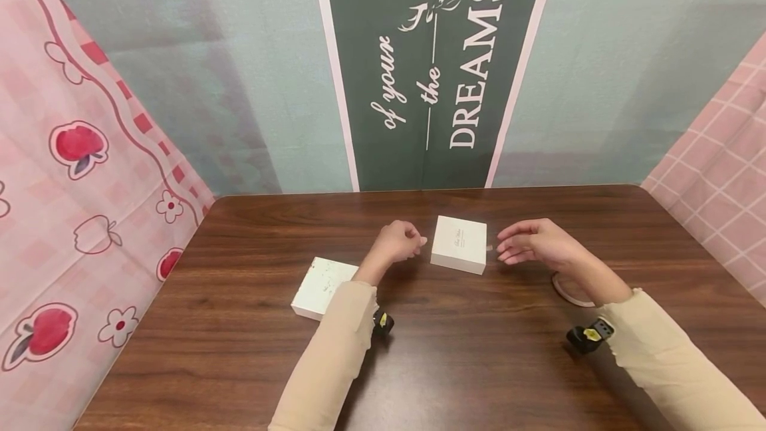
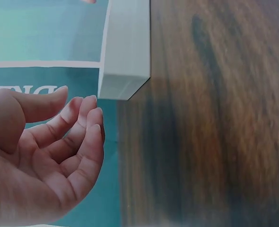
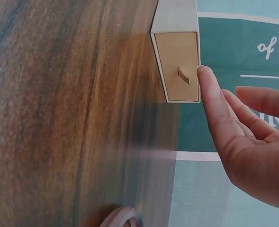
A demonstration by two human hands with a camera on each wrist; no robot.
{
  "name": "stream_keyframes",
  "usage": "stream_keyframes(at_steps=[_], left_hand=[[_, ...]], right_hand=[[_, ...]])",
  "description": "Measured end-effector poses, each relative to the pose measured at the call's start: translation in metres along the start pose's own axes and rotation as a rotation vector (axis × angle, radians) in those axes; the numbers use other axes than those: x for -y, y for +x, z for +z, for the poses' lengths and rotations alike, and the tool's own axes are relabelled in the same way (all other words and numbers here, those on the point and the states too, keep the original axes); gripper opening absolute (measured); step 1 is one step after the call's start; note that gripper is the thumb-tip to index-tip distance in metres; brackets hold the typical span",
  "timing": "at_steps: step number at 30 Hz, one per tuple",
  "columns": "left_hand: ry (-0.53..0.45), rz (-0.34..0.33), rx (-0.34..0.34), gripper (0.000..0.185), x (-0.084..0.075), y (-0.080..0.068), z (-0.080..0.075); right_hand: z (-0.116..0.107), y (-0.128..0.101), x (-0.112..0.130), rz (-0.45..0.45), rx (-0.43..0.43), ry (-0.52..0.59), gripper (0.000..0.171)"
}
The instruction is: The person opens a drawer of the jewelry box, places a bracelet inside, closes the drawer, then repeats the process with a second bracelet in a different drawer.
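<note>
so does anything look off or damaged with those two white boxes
Nothing stands out. The white drawer box sits flat and shut between the left hand and right hand, its pull tab intact. The second white box lies flat, undamaged.

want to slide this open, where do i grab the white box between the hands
Pinch the small pull tab on the tan drawer end of the white box, coming from the right hand side. That end faces those fingers, and the tab is its only protruding part.

- White box (image 1: 459, 253) lay flat mid-table between both hands, small print on lid.
- Its right end showed a tan drawer front (image 3: 179, 66) with small pull tab, closed.
</note>
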State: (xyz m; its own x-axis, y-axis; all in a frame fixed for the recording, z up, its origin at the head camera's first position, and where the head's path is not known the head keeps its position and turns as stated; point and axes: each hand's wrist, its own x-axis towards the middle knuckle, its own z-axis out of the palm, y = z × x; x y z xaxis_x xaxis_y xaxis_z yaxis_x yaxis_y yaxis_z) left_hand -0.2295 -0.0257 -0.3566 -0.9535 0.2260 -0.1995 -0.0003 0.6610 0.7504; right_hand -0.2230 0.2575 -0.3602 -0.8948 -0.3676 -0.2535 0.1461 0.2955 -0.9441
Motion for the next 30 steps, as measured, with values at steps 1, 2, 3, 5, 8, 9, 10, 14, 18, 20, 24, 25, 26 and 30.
stream_keyframes(at_steps=[1, 2, 3, 5, 8, 9, 10, 14, 18, 20, 24, 25, 26, 30], left_hand=[[-0.009, 0.002, -0.002, 0.018, 0.001, -0.001, -0.002], [-0.017, 0.003, -0.004, 0.018, 0.002, -0.002, -0.004], [-0.022, 0.004, -0.005, 0.018, 0.003, -0.003, -0.006], [-0.032, 0.005, -0.005, 0.018, 0.005, -0.005, -0.010], [-0.025, 0.020, 0.000, 0.019, 0.007, -0.008, -0.016], [-0.023, 0.026, 0.003, 0.019, 0.007, -0.010, -0.018], [-0.022, 0.033, 0.007, 0.019, 0.008, -0.011, -0.020], [-0.016, 0.057, 0.017, 0.019, 0.010, -0.016, -0.028], [-0.011, 0.088, 0.012, 0.019, 0.013, -0.023, -0.036], [-0.003, 0.100, 0.004, 0.018, 0.014, -0.027, -0.041], [0.004, 0.104, -0.003, 0.016, 0.015, -0.035, -0.052], [0.004, 0.105, -0.006, 0.016, 0.016, -0.037, -0.054], [0.000, 0.101, -0.007, 0.015, 0.017, -0.038, -0.057], [-0.008, 0.109, -0.009, 0.014, 0.024, -0.046, -0.067]], right_hand=[[0.000, 0.000, 0.000, -0.002, 0.000, 0.000, 0.035], [0.000, 0.000, 0.000, -0.004, 0.001, 0.000, 0.035], [0.000, -0.001, 0.001, -0.007, 0.003, -0.001, 0.036], [0.000, -0.002, 0.001, -0.010, 0.008, 0.003, 0.036], [0.000, -0.003, 0.001, -0.010, 0.014, 0.006, 0.037], [0.000, -0.003, 0.001, -0.009, 0.016, 0.005, 0.037], [0.000, -0.004, 0.001, -0.008, 0.017, 0.006, 0.037], [0.000, -0.004, 0.000, -0.010, 0.024, 0.009, 0.037], [0.000, -0.003, -0.003, -0.028, 0.039, 0.005, 0.037], [0.000, -0.003, -0.004, -0.036, 0.043, 0.000, 0.036], [0.000, -0.003, -0.004, -0.040, 0.045, -0.008, 0.036], [0.000, -0.003, -0.004, -0.035, 0.044, -0.008, 0.037], [0.000, -0.003, -0.004, -0.035, 0.044, -0.010, 0.037], [0.001, -0.004, -0.004, -0.019, 0.041, -0.007, 0.038]])
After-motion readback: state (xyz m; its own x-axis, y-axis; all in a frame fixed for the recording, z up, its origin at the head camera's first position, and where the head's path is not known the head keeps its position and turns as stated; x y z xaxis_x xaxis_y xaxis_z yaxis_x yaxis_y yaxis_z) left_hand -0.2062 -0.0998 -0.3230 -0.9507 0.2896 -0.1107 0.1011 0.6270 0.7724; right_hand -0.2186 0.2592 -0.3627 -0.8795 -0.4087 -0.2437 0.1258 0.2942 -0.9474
